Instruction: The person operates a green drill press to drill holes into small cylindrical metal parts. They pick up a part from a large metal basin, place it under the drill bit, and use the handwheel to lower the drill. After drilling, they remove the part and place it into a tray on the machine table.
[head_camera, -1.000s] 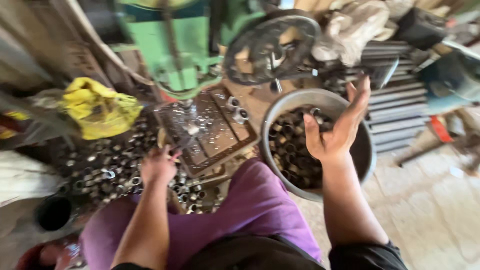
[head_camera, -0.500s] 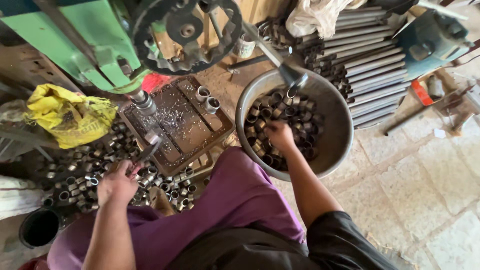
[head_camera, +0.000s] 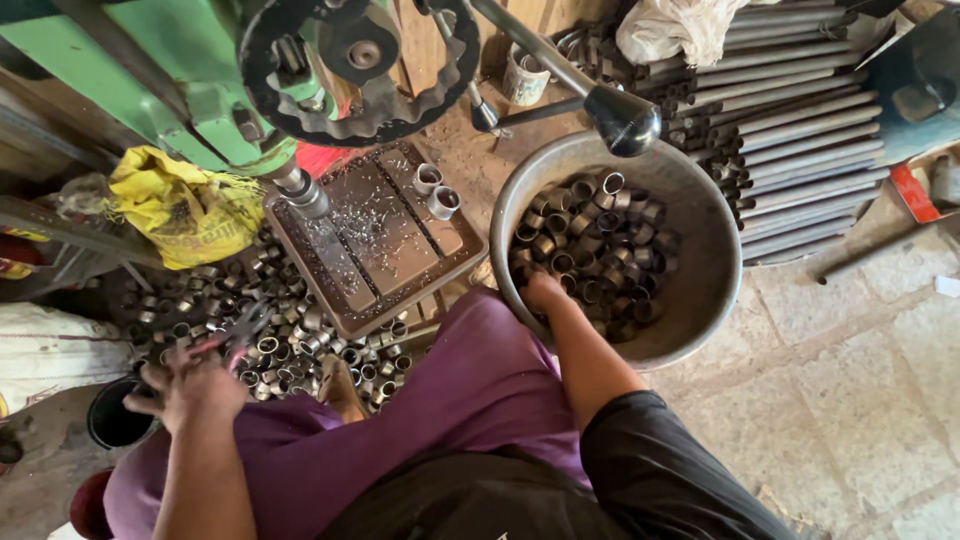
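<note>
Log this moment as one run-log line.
right hand: in metal basin, on bushings | left hand: over floor bushings

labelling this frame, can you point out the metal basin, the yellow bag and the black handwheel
metal basin (head_camera: 700, 300), head view, bare inner wall on the right
yellow bag (head_camera: 185, 205), head view, middle of the crumpled front
black handwheel (head_camera: 430, 95), head view, right side of the rim

Head view, steeply down, close overhead

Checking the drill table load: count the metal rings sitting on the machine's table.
2: one metal ring and a second ring beside it, at the drill table's far right corner. None seem hidden.
</note>
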